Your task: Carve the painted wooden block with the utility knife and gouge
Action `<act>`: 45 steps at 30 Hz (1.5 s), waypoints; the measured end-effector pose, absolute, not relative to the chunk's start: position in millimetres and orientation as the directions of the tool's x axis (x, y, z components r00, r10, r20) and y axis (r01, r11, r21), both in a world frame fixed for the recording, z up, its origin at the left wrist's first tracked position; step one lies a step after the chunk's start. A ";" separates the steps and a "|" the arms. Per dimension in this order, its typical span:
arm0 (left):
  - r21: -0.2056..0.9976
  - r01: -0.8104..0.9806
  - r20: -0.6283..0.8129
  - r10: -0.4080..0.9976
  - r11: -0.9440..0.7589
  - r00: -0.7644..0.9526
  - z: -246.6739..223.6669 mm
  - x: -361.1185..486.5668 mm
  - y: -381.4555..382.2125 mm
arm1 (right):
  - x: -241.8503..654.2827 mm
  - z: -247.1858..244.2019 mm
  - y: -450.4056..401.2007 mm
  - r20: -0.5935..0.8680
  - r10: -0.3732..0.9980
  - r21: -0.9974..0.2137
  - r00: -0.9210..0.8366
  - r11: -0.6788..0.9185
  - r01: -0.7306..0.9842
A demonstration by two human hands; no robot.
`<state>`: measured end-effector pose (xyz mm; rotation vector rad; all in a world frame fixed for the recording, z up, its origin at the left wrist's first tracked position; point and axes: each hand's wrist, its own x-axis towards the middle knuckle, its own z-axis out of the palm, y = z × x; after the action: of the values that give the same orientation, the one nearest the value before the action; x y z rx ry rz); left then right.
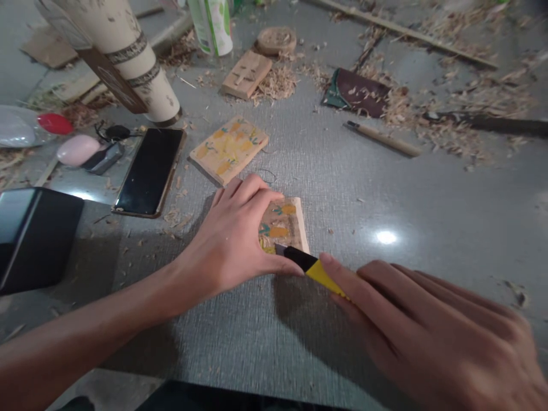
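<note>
A small wooden block with painted yellow-orange shapes and green marks lies on the grey table. My left hand is wrapped round its left side, thumb along the near edge and fingers over the far edge, hiding much of it. In my right hand is a yellow and black utility knife, held with the index finger along its top. The blade tip touches or hovers just over the painted face, close to my left thumb. Beyond my left hand lies a second painted wooden block.
A phone and a black box are at the left, a patterned cylinder behind them. Farther back are a carved block, a round wooden piece, a dark pouch, a wooden-handled tool and scattered shavings.
</note>
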<state>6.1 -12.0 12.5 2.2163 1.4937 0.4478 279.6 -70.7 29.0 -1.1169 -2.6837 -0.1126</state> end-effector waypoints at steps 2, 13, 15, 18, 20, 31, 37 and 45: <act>0.515 0.794 0.023 0.931 -0.324 0.365 12.1 6.0 -12.5 | 279.0 29.4 -67.6 0.262 0.676 0.001 -0.689 0.714 0.700; 0.502 0.774 0.040 0.904 -0.387 0.426 5.1 0.4 -13.5 | 286.2 33.2 -53.9 0.181 0.679 -0.205 -0.711 0.733 0.648; 0.500 0.773 0.032 0.900 -0.391 0.434 6.1 0.1 -13.3 | 286.4 33.7 -53.8 0.166 0.687 -0.229 -0.708 0.725 0.650; 0.506 0.771 0.019 0.898 -0.387 0.439 7.4 -0.6 -13.4 | 284.8 34.3 -54.0 0.171 0.686 -0.236 -0.707 0.725 0.647; 0.511 0.769 0.015 0.898 -0.384 0.439 7.9 -0.9 -13.4 | 283.7 34.5 -54.2 0.175 0.691 -0.231 -0.701 0.721 0.653; 0.511 0.762 0.036 0.896 -0.397 0.442 8.6 1.3 -14.6 | 284.5 35.7 -52.0 0.175 0.708 -0.277 -0.684 0.702 0.656; 0.510 0.769 0.027 0.901 -0.385 0.433 12.2 4.6 -13.8 | 279.9 38.5 -52.4 0.186 0.732 -0.279 -0.656 0.679 0.679; 0.511 0.770 0.054 0.908 -0.382 0.415 10.3 5.7 -14.1 | 279.2 33.7 -67.7 0.217 0.746 -0.158 -0.630 0.664 0.731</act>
<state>5.7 -14.1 10.3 2.2663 1.4322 0.4605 279.2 -67.7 33.7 -1.1869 -2.6184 0.0796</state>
